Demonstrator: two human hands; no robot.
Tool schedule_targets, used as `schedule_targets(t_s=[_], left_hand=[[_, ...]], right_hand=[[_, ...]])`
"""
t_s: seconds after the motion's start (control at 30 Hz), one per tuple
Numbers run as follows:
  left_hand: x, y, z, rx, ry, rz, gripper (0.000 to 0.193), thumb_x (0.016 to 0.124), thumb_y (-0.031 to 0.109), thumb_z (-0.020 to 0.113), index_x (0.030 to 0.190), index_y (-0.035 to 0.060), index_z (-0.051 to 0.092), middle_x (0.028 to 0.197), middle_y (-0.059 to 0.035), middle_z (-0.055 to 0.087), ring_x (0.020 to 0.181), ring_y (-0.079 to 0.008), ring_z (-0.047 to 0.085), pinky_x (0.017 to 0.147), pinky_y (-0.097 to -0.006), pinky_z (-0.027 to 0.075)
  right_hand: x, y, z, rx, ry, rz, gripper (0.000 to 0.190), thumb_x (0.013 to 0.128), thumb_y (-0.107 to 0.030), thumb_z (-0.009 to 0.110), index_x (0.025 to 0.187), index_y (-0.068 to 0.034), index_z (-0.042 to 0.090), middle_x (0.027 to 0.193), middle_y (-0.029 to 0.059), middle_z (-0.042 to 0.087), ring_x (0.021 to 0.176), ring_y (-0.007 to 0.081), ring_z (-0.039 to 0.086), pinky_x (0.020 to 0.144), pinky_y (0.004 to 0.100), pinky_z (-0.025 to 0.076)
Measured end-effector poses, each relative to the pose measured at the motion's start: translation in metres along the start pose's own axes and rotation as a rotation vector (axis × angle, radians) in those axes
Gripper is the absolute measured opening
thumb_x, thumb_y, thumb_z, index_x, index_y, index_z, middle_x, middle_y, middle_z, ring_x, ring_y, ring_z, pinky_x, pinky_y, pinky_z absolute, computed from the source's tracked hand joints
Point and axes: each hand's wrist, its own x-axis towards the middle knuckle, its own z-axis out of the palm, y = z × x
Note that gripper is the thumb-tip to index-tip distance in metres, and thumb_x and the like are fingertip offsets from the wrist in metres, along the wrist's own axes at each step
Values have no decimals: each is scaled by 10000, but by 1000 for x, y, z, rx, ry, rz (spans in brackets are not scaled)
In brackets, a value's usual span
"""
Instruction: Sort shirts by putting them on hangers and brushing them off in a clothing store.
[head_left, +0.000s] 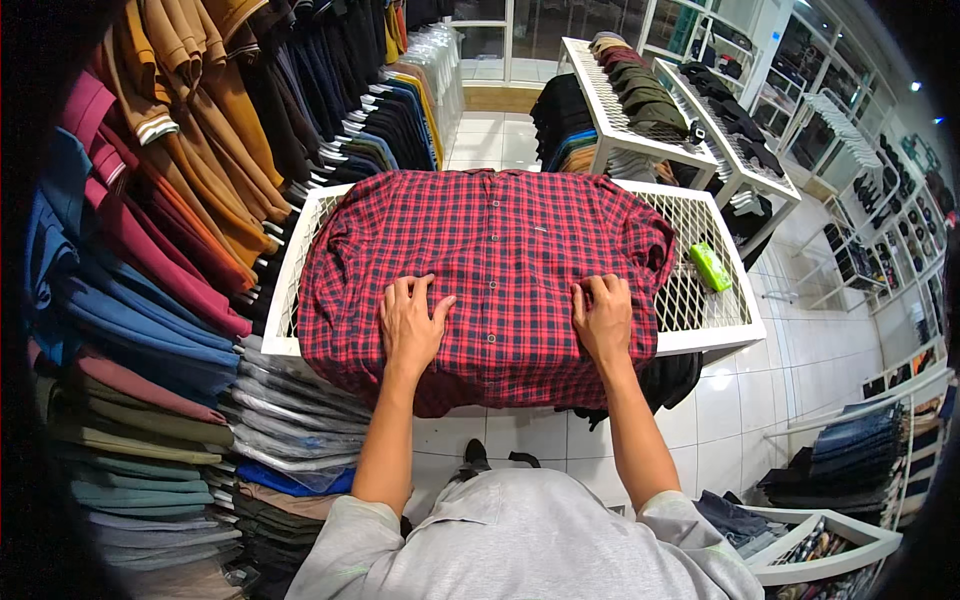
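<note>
A red and black plaid button-up shirt (517, 262) lies spread front side up on a white metal mesh rack top (679, 322). Its buttoned placket runs down the middle, and the lower part hangs over the rack's near edge. The collar is hard to make out at the far edge. My left hand (411, 322) rests on the shirt left of the buttons, thumb apart from the fingers. On the right side of the placket, my right hand (604, 315) touches the fabric with fingers bent. I cannot tell whether either hand pinches the cloth.
A bright green packet (709, 267) sits on the mesh right of the shirt. Hanging garments (150, 300) crowd the left side. Ahead stands another white rack (600, 97) bearing a row of caps (637, 82). Folded jeans (840, 450) are at the lower right.
</note>
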Motion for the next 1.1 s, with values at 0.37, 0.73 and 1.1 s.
schedule_targets(t_s=[0.37,0.73,1.1], left_hand=[[27,-3,4,135,-59,66,662,945,472,616,1460,66,523,1484,-202,472,1385,-376,419,1171,-536,294],[45,-19,24,108,169,57,364,945,282,637,1210,33,643,1203,-170,597,1185,-331,544,1049,-488,400],[43,-26,28,108,-7,69,524,1031,309,464,1489,56,494,1569,-221,413,1474,-384,350,1218,-559,229]], right_hand=[[-3,22,14,-370,8,-41,565,898,-347,647,1364,-31,604,1334,186,579,1288,378,497,1108,530,356],[18,57,6,-165,138,181,414,858,-18,673,1272,-30,654,1123,189,662,1062,391,608,916,479,484],[20,52,8,-23,77,266,472,822,-189,720,1258,-16,667,1077,220,672,1034,388,629,938,468,509]])
